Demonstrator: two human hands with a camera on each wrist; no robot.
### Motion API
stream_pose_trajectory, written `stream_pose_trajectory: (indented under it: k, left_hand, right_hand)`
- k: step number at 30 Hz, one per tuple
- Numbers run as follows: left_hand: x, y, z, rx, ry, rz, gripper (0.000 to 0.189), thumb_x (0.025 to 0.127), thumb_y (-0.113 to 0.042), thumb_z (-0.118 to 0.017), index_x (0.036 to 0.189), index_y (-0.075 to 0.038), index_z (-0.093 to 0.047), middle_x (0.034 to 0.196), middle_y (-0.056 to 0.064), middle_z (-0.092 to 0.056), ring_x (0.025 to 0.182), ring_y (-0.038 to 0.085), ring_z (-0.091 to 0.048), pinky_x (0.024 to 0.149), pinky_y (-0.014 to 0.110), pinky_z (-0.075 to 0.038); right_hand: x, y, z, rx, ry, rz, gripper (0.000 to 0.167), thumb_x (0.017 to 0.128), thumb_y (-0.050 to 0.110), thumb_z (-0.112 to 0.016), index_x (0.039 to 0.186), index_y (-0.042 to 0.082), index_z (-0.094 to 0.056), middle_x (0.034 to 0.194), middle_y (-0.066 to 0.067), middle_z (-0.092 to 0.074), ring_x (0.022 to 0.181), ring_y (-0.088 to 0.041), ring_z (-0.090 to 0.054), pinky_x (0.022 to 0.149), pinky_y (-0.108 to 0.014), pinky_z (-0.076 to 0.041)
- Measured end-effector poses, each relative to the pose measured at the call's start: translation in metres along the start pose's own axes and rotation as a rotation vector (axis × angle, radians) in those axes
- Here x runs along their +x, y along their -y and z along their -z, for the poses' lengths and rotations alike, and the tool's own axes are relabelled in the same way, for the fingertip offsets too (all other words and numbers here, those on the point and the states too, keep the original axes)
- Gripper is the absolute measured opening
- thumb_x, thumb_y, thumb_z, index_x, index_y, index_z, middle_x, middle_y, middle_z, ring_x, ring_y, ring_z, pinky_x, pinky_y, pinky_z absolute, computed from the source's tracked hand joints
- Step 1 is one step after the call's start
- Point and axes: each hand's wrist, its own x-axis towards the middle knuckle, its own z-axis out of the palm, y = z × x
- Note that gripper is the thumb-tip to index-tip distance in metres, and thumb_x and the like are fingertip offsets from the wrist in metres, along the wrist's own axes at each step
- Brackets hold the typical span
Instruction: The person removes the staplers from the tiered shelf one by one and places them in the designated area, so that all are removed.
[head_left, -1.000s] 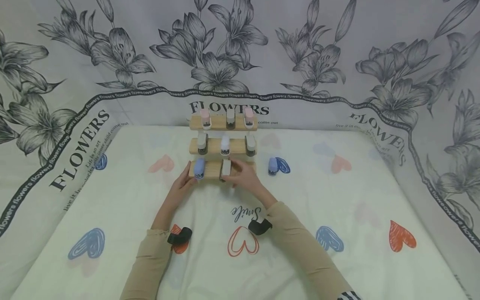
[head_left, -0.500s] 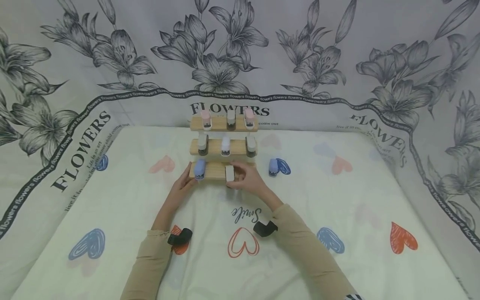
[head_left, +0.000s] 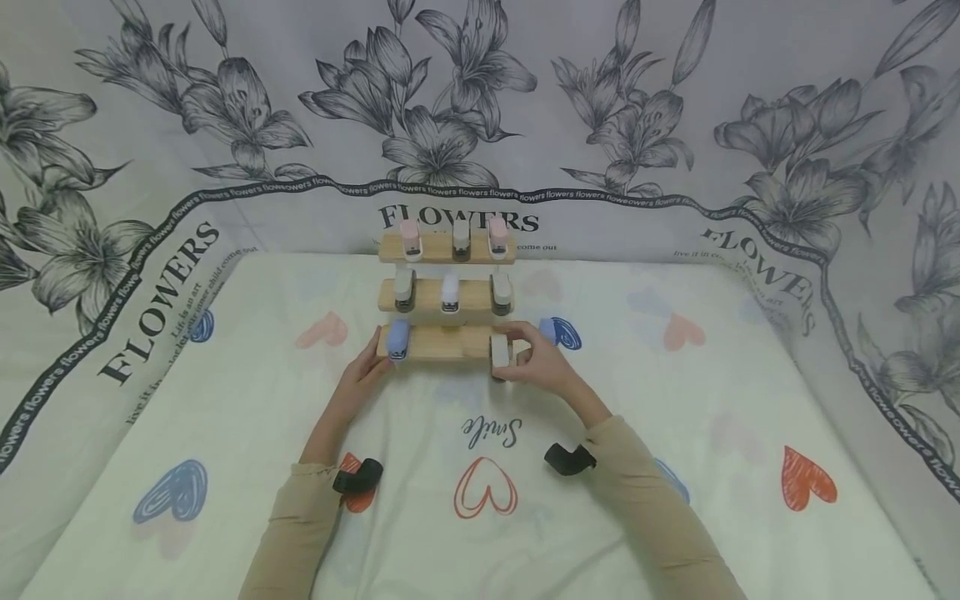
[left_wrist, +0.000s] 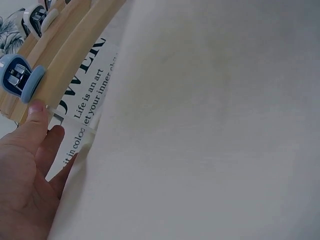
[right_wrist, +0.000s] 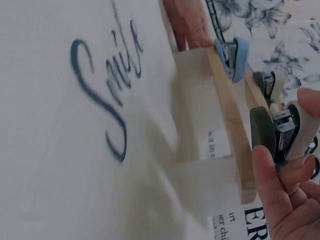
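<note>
White stapler (head_left: 500, 351) sits pinched in my right hand (head_left: 542, 365), at the right end of the lowest shelf (head_left: 442, 342) of the wooden rack (head_left: 447, 287). My left hand (head_left: 365, 372) is flat and relaxed, fingers straight against that shelf's left end, just beside the blue stapler (head_left: 397, 340). To do this well I'd keep the left hand bracing, set the stapler square on the shelf edge, then let go slowly so the rack doesn't tip. Another blue stapler (head_left: 548, 330) lies just behind my right hand on the heart-print cloth (head_left: 225, 392).
</note>
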Motion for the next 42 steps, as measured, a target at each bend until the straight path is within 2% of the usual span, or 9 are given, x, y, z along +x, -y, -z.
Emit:
stream_pose_trajectory:
  k: [2, 5, 9, 20, 24, 27, 31, 38, 42]
  left_hand:
    - [0.0, -0.001, 0.0, -0.002, -0.004, 0.003, 0.06, 0.095, -0.012, -0.046, 0.142, -0.001, -0.011, 0.13, 0.027, -0.038, 0.114, 0.038, -0.042, 0.101, 0.044, -0.022]
    - [0.0, -0.002, 0.001, 0.009, -0.013, 0.004, 0.059, 0.094, -0.011, -0.046, 0.142, -0.001, -0.012, 0.133, 0.026, -0.035, 0.115, 0.038, -0.041, 0.101, 0.043, -0.02]
    - [0.001, -0.001, 0.0, 0.018, -0.014, -0.003, 0.059, 0.094, -0.01, -0.046, 0.141, 0.001, -0.012, 0.131, 0.027, -0.036, 0.114, 0.039, -0.041, 0.101, 0.044, -0.02]
    - [0.008, 0.028, 0.002, 0.011, -0.004, -0.003, 0.062, 0.095, -0.02, -0.047, 0.144, -0.01, -0.011, 0.129, 0.024, -0.041, 0.113, 0.036, -0.045, 0.101, 0.044, -0.021]
    - [0.008, 0.035, 0.002, 0.021, 0.0, -0.007, 0.063, 0.094, -0.021, -0.047, 0.144, -0.011, -0.009, 0.124, 0.026, -0.046, 0.11, 0.036, -0.047, 0.099, 0.046, -0.024]
    - [0.01, 0.034, 0.003, 0.015, -0.001, -0.023, 0.063, 0.094, -0.021, -0.047, 0.145, -0.013, -0.01, 0.121, 0.027, -0.048, 0.109, 0.037, -0.047, 0.098, 0.046, -0.025]
    - [0.013, 0.03, 0.006, 0.029, -0.014, -0.013, 0.063, 0.094, -0.025, -0.047, 0.145, -0.019, -0.011, 0.118, 0.025, -0.051, 0.109, 0.034, -0.048, 0.098, 0.045, -0.026]
    - [0.003, 0.003, 0.004, 0.019, -0.004, 0.028, 0.06, 0.095, -0.013, -0.046, 0.144, -0.009, -0.011, 0.112, 0.03, -0.053, 0.106, 0.038, -0.048, 0.097, 0.048, -0.027]
    - [0.0, -0.002, 0.001, 0.018, -0.001, 0.027, 0.06, 0.095, -0.011, -0.045, 0.144, -0.006, -0.011, 0.114, 0.03, -0.051, 0.107, 0.039, -0.047, 0.097, 0.048, -0.027]
  right_hand:
    - [-0.003, -0.005, 0.007, 0.01, 0.004, -0.004, 0.068, 0.071, 0.013, -0.076, 0.128, 0.005, -0.04, 0.118, -0.017, -0.046, 0.048, -0.012, -0.043, 0.045, -0.024, -0.037]
    - [-0.008, -0.01, 0.014, 0.036, 0.019, -0.011, 0.064, 0.072, 0.008, -0.075, 0.125, 0.001, -0.04, 0.09, -0.019, -0.053, 0.045, -0.011, -0.04, 0.044, -0.023, -0.035]
    - [-0.014, -0.015, 0.024, 0.065, 0.0, -0.019, 0.061, 0.074, 0.004, -0.073, 0.125, -0.001, -0.039, 0.059, -0.01, -0.045, 0.043, -0.01, -0.037, 0.044, -0.023, -0.034]
    - [-0.03, 0.005, 0.057, 0.068, -0.058, 0.019, 0.058, 0.073, -0.003, -0.07, 0.123, -0.007, -0.042, 0.052, -0.002, -0.041, 0.045, -0.008, -0.036, 0.044, -0.022, -0.031]
    - [-0.029, -0.008, 0.071, 0.097, -0.069, -0.033, 0.059, 0.075, -0.002, -0.07, 0.126, -0.006, -0.042, 0.065, -0.007, -0.047, 0.047, -0.009, -0.039, 0.049, -0.027, -0.038]
    - [-0.024, -0.024, 0.083, 0.107, -0.1, -0.04, 0.061, 0.076, 0.002, -0.07, 0.129, -0.003, -0.04, 0.099, -0.017, -0.054, 0.049, -0.011, -0.046, 0.054, -0.033, -0.045]
    - [-0.02, -0.04, 0.094, 0.063, -0.148, -0.049, 0.064, 0.078, 0.012, -0.071, 0.132, 0.0, -0.038, 0.135, -0.016, -0.036, 0.057, -0.015, -0.055, 0.06, -0.033, -0.046]
    - [-0.02, -0.062, 0.107, 0.036, -0.184, -0.098, 0.066, 0.079, 0.018, -0.07, 0.133, 0.001, -0.037, 0.137, -0.017, -0.035, 0.062, -0.017, -0.058, 0.061, -0.03, -0.046]
    - [-0.02, -0.064, 0.112, 0.025, -0.175, -0.117, 0.065, 0.08, 0.015, -0.069, 0.133, -0.002, -0.035, 0.137, -0.021, -0.033, 0.063, -0.02, -0.059, 0.061, -0.031, -0.046]
